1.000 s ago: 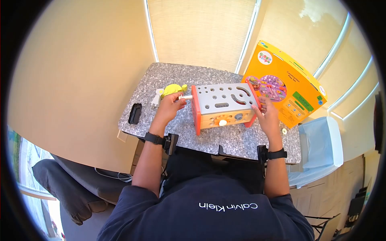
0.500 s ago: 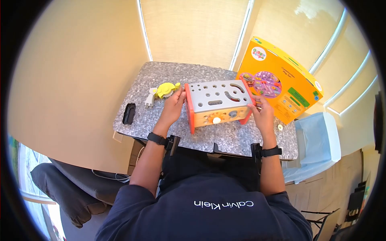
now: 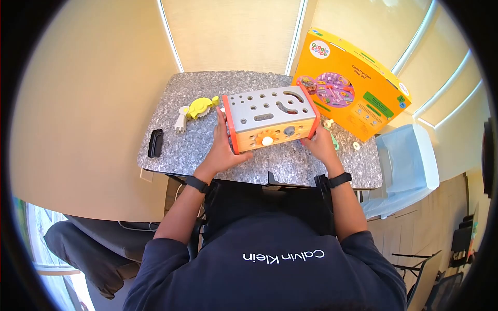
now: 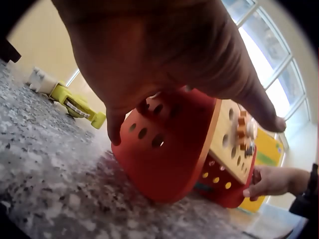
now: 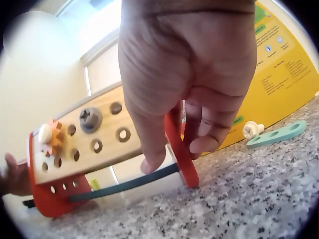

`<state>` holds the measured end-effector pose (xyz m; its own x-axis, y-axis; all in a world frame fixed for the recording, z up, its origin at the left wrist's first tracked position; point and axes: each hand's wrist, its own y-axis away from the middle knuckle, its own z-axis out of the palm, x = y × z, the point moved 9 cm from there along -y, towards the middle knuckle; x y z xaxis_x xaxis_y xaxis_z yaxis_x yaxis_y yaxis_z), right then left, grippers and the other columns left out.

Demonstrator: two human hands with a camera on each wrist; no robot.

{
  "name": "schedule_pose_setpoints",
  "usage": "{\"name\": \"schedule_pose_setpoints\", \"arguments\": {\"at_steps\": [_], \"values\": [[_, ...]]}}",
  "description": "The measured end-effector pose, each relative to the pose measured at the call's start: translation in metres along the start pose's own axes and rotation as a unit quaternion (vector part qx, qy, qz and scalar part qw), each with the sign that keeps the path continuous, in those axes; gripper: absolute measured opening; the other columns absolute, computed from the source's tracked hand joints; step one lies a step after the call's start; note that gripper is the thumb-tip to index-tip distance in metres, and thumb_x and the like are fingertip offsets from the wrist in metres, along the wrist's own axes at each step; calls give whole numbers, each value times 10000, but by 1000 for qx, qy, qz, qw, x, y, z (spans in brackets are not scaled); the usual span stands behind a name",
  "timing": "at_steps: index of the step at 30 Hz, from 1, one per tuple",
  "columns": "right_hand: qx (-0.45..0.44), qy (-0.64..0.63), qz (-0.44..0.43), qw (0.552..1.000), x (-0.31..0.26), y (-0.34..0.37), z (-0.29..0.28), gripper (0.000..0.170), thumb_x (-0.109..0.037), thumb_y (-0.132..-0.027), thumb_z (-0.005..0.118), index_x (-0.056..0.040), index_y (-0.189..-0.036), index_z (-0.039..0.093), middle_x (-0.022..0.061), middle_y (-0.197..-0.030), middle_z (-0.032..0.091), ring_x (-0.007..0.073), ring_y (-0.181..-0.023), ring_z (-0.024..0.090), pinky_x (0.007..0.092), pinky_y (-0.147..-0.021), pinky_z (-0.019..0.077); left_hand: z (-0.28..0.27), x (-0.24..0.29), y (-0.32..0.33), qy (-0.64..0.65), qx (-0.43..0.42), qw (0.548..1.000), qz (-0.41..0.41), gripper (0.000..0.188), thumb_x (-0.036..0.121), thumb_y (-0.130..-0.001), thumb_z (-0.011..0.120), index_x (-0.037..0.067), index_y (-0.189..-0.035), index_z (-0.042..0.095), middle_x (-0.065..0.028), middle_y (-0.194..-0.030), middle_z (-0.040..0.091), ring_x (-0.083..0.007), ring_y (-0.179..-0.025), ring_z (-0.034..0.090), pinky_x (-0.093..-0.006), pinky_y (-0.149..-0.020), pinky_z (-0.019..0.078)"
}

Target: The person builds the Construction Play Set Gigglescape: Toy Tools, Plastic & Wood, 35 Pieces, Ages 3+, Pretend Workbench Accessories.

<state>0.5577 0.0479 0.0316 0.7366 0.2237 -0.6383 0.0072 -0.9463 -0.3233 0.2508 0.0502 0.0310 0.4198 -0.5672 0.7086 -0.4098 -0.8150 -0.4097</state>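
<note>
A toy workbench (image 3: pixel 270 119) with a grey holed top, a wooden front and red end panels is between my hands. Its front carries an orange gear (image 5: pixel 56 132) with a white knob, plus a grey screw (image 5: pixel 89 120). My left hand (image 3: pixel 222 150) lies against the left red panel (image 4: pixel 159 164), fingers extended along its outside and thumb stretched out along the front. A small white piece (image 3: pixel 223 110) shows by those fingertips. At the other end, my right hand (image 5: pixel 189 64) grips the right red panel (image 5: pixel 182 149), thumb inside and fingers outside.
Left of the workbench lie a yellow-green and white toy piece (image 3: pixel 199 108) and a black case (image 3: pixel 155 143). An orange play-set box (image 3: pixel 373 78) leans behind. A teal holed strip (image 5: pixel 279 134), a white screw (image 5: pixel 252 130) and a pale ring (image 3: pixel 356 145) lie on the right.
The white piece my left hand held beside the workbench is now at its left panel, and that hand has spread along the end. My right hand has shifted lower; the workbench moved slightly left.
</note>
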Motion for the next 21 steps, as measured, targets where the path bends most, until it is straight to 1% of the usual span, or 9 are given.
{"name": "schedule_pose_setpoints", "arguments": {"at_steps": [3,5,6,8,13,14,16,18,21], "values": [[8,-23,-8,1000,-23,-1,-15,342,-70,-813,740,9,-1132,645,215,-978,703,381,-859,687,407,-758,545,2,-10,-4,-77,41,996,29,1426,327,-715,900,38,-1614,-168,-325,-1677,-5,-516,-1536,102,-528,-1241,197],[16,-28,-7,999,-32,0,-26,354,-60,-809,738,16,-1143,650,207,-980,697,368,-849,686,400,-748,543,4,-17,-4,-3,35,999,23,1016,206,-765,812,0,-1575,235,-218,-1620,287,-320,-1498,312,-463,-1208,292],[55,-36,-32,997,-35,-1,-37,365,-52,-807,732,25,-1155,654,190,-999,690,329,-852,683,384,-736,542,7,-19,-5,-1,30,999,24,1016,206,-765,812,0,-1575,235,-218,-1620,287,-320,-1498,312,-463,-1208,292],[95,-42,-53,993,-45,-1,-56,376,-44,-805,726,33,-1166,657,173,-1019,684,290,-854,679,368,-725,541,22,-33,-7,224,-28,971,-77,843,88,-762,726,-6,-1510,347,-157,-1508,459,-252,-1424,430,-414,-1177,351],[185,-176,-46,966,-92,3,-85,420,-30,-804,744,54,-1204,649,98,-996,596,163,-855,616,297,-720,541,30,-37,-12,488,90,862,-105,800,12,-734,573,2,-1507,366,-132,-1431,545,-260,-1338,534,-397,-1144,414],[186,-176,-42,966,-99,4,-88,420,-30,-804,744,54,-1204,649,98,-996,596,163,-855,616,297,-720,541,34,-42,-11,557,114,812,-132,808,10,-720,544,11,-1508,364,-126,-1440,538,-268,-1342,533,-397,-1132,430],[209,-78,-88,971,-122,6,-96,421,-9,-817,735,68,-1220,640,93,-978,556,168,-822,602,285,-701,539,36,-42,-14,548,120,816,-142,821,24,-719,483,10,-1527,339,-145,-1463,524,-297,-1363,527,-445,-1138,447],[201,-92,-93,971,-132,5,-95,413,-40,-841,738,69,-1227,638,90,-979,557,172,-834,599,292,-726,537,42,-33,-21,645,79,748,-132,854,79,-708,489,2,-1542,322,-175,-1490,510,-341,-1369,526,-495,-1150,447],[170,-117,-107,973,-134,-1,-92,426,-130,-894,735,67,-1256,628,93,-992,556,188,-909,584,317,-815,519,42,-35,-26,685,82,709,-147,862,140,-698,493,-9,-1535,352,-201,-1491,516,-376,-1358,531,-534,-1150,448]]}}
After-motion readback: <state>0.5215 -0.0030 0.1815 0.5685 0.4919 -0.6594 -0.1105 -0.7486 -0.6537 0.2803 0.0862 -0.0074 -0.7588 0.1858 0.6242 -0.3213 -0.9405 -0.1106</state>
